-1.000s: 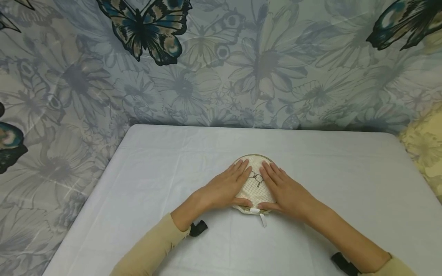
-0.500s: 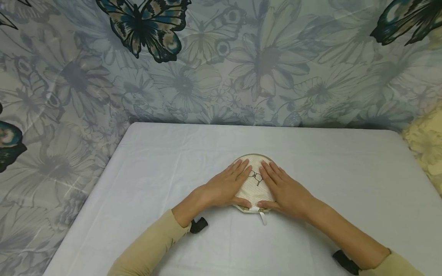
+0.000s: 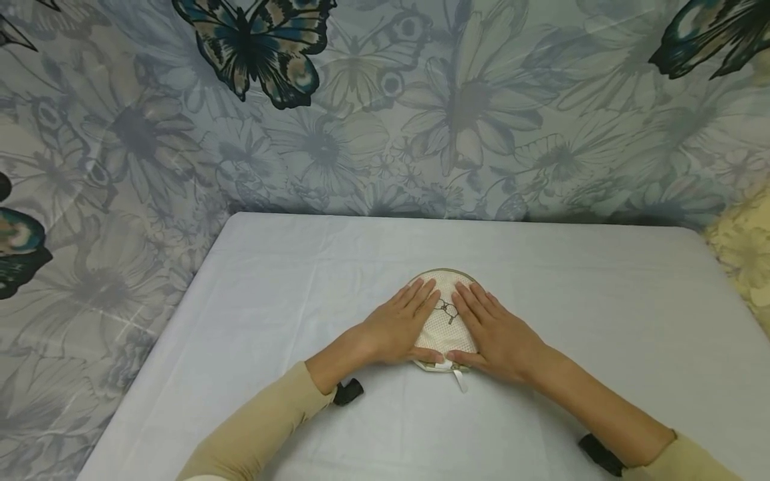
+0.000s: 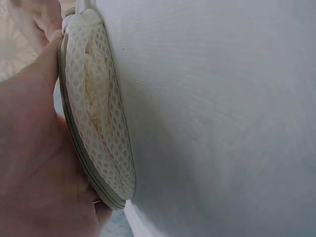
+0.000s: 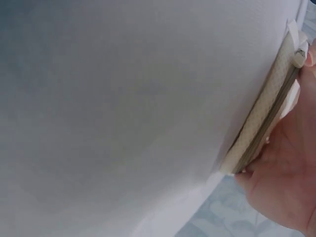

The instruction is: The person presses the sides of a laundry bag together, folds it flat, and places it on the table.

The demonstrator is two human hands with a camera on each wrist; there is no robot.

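Note:
A round cream mesh zip pouch (image 3: 445,337) lies on the white-covered table, a dark line drawing on its top. In the left wrist view, the honeycomb mesh side of the pouch (image 4: 98,108) bulges below a grey-green zipper (image 4: 81,143). My left hand (image 3: 394,327) lies over its left part, fingers straight and thumb along the near edge. Mirroring it, my right hand (image 3: 502,334) rests on the right part with straight fingers. The two thumb tips nearly meet at the near edge, where a white fabric tab (image 3: 460,381) sticks out. Both palms hide the sides of the pouch from above.
White cloth covers the table (image 3: 301,280). Behind and to the left hangs a grey-blue floral fabric with printed butterflies (image 3: 252,47). Black wrist straps (image 3: 347,392) sit under both forearms.
My left hand has slid slightly to the right, and its thumb tip is closer to my right thumb. The pouch stays in place under both hands.

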